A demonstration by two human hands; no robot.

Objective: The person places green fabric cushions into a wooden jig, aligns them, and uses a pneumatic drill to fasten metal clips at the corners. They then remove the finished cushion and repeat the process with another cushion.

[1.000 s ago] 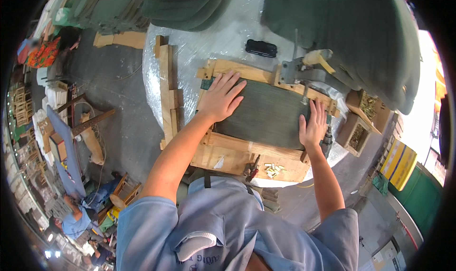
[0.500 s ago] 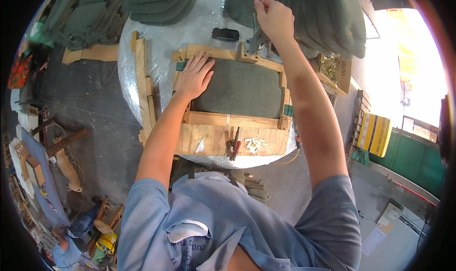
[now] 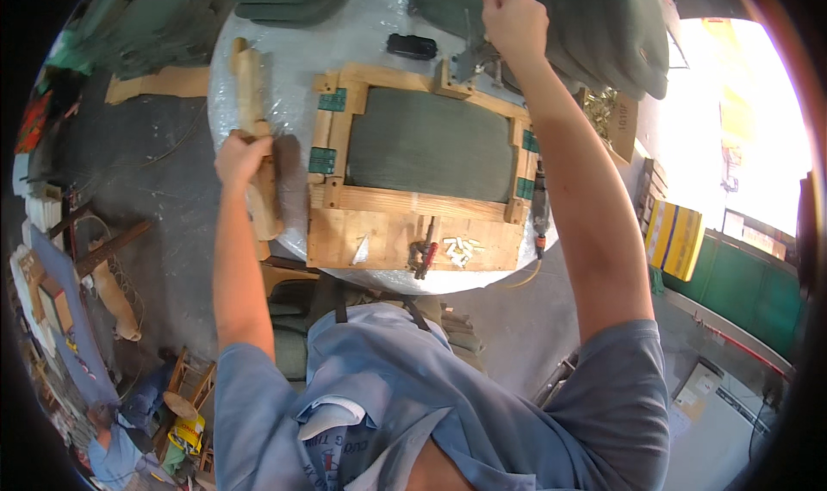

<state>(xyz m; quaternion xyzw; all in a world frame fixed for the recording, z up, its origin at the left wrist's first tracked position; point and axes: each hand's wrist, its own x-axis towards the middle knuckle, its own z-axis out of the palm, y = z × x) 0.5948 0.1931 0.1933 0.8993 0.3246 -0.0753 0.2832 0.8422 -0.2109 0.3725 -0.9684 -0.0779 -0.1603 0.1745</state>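
Observation:
My left hand [image 3: 241,159] is closed around one of the wooden strips [image 3: 251,90] at the left of the round table. In the middle lies a dark green fabric-covered panel [image 3: 431,142] inside a wooden frame jig [image 3: 379,198] with green patches at its sides. My right hand [image 3: 517,24] is closed at the lever of a metal toggle clamp [image 3: 469,63] on the jig's far edge; its fingers hide most of the grip. On the jig's near board lie red-handled pliers [image 3: 422,257], several small white pieces [image 3: 463,250] and a white triangular scrap [image 3: 361,249].
Plastic film covers the round table [image 3: 297,26]. Stacks of green padded panels [image 3: 551,26] stand at the far side. A black case [image 3: 412,46] lies beyond the jig, a power tool [image 3: 540,211] hangs at the right, and a carton of metal bits [image 3: 603,116] stands beyond it.
My left hand has left the panel's upper left corner and moved left onto the wooden strips. My right hand has shifted slightly up and right, still at the clamp.

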